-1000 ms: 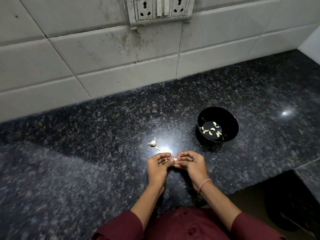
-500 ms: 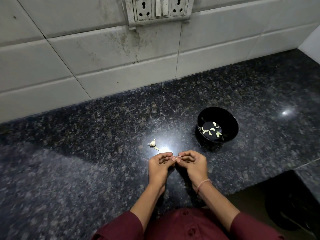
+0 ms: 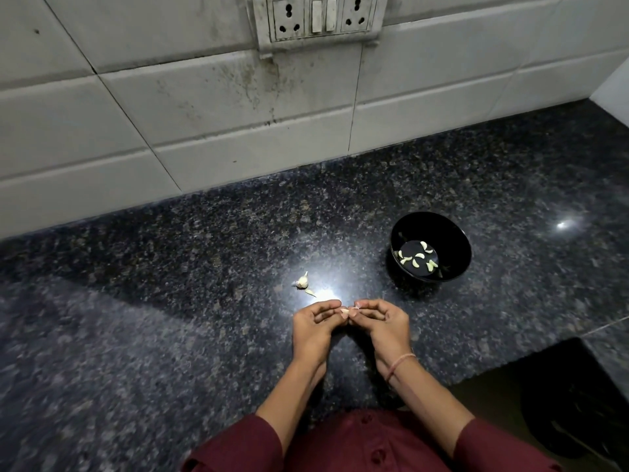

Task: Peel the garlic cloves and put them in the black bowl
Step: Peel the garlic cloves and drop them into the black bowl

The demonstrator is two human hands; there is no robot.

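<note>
Hands of a person in maroon sleeves (image 3: 238, 447) are held together low in the middle of the head view, just above a dark speckled stone desk (image 3: 153, 352). A small pale garlic clove (image 3: 344, 312) is pinched between them. The fingers (image 3: 325, 305) of the left hand (image 3: 313, 330) are curled around it from the 9 o'clock side. The fingertips (image 3: 358, 305) of the right hand (image 3: 384, 323) are clamped on its other end from 3 o'clock. A thin pinkish thread (image 3: 401, 362) is worn on the right wrist.

From the hands, a black bowl (image 3: 457, 233) is found at about 1 o'clock, standing upright on the desk, near them but apart. Several peeled cloves (image 3: 418, 256) are scattered on its bottom.

At about 11 o'clock from the hands, a small garlic piece (image 3: 302, 281) with a pointed tip is laid on the desk. A scrap of skin (image 3: 310, 292) is seen just beside it, at the edge of a bright patch of reflected light.

Farther off at 12 o'clock, a stained white tiled wall (image 3: 170, 114) is seen behind the desk, with a socket panel (image 3: 320, 18) mounted on it.
</note>
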